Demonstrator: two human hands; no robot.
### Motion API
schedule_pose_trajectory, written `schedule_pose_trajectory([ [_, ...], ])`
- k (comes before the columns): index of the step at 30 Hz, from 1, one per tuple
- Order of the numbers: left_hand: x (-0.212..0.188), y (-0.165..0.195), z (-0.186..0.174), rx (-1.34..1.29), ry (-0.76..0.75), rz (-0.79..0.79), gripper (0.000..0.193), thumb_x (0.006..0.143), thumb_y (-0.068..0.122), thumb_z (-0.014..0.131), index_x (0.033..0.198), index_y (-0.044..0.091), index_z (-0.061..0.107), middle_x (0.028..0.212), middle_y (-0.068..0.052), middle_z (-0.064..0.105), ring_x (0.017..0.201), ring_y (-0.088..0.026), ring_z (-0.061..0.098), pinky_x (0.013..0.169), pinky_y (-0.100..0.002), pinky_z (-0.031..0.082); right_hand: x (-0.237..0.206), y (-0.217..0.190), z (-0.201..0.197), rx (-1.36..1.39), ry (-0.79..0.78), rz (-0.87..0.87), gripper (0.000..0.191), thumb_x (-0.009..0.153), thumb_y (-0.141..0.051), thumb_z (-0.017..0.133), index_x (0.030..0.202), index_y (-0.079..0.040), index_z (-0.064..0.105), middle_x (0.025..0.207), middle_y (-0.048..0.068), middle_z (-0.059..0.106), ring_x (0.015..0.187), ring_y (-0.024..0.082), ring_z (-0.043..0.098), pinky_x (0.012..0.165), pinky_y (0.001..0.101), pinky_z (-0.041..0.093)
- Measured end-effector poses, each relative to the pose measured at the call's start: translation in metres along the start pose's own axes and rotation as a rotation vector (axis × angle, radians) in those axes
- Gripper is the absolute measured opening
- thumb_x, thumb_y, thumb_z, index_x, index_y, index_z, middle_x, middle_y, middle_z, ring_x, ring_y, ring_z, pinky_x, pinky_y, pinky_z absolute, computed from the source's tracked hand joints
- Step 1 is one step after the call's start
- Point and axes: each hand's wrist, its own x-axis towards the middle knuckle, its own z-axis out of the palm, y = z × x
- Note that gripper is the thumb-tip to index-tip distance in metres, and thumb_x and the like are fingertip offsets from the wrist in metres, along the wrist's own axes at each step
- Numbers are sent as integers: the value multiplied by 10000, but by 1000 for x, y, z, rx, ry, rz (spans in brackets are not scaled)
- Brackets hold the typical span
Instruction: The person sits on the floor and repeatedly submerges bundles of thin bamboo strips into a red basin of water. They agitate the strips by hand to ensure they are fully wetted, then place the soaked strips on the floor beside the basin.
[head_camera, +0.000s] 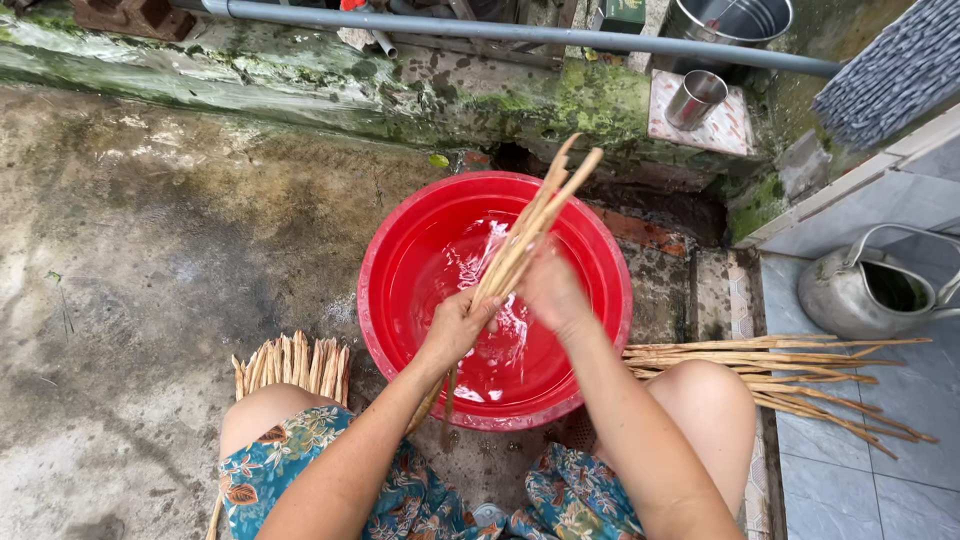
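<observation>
Head view, looking down. Both hands meet at frame centre over a round red plastic basin (400, 250) holding shallow water, set on a stained concrete floor (150, 250). The left hand (458, 328) has its fingers closed around a bundle of long thin tan bamboo sticks (525, 230), gripping near the bundle's lower third. The right hand (550, 290) lies against the same bundle just above and to the right; its back faces the camera, so whether its fingers wrap the sticks cannot be told. Long axis of the bundle: diagonal, from lower left, where the ends dip past the basin's near rim, to upper right, where the tips fan out beyond the far rim. Bundle sits above the water, between the two hands; both touch it, the left lower on the shaft. At lower left of frame, beside the left knee, a second stack of short tan sticks (295, 365) rests on the floor. At right of frame, a loose pile of long tan sticks (800, 370) lies roughly horizontal beside the right knee. A dull metal kettle (865, 295) stands at far right; a steel cup (695, 98) sits at top right.
</observation>
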Motion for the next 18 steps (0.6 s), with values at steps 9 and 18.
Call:
schedule_pose_trajectory([
  [9, 10, -25, 15, 41, -181, -35, 302, 1018, 355, 518, 1157, 105, 616, 794, -41, 700, 679, -83, 691, 657, -285, 605, 9, 25, -5, 51, 169, -203, 187, 991, -215, 557, 1083, -74, 475, 839, 104, 679, 696, 213, 700, 598, 340, 630],
  [18, -25, -7, 28, 334, -213, 159, 408, 1045, 430, 520, 1109, 50, 652, 692, -31, 601, 608, -113, 578, 572, -334, 488, 34, -2, -83, 403, 385, -269, 353, 1066, -419, 574, 988, -75, 596, 634, -39, 526, 437, 51, 458, 362, 206, 412],
])
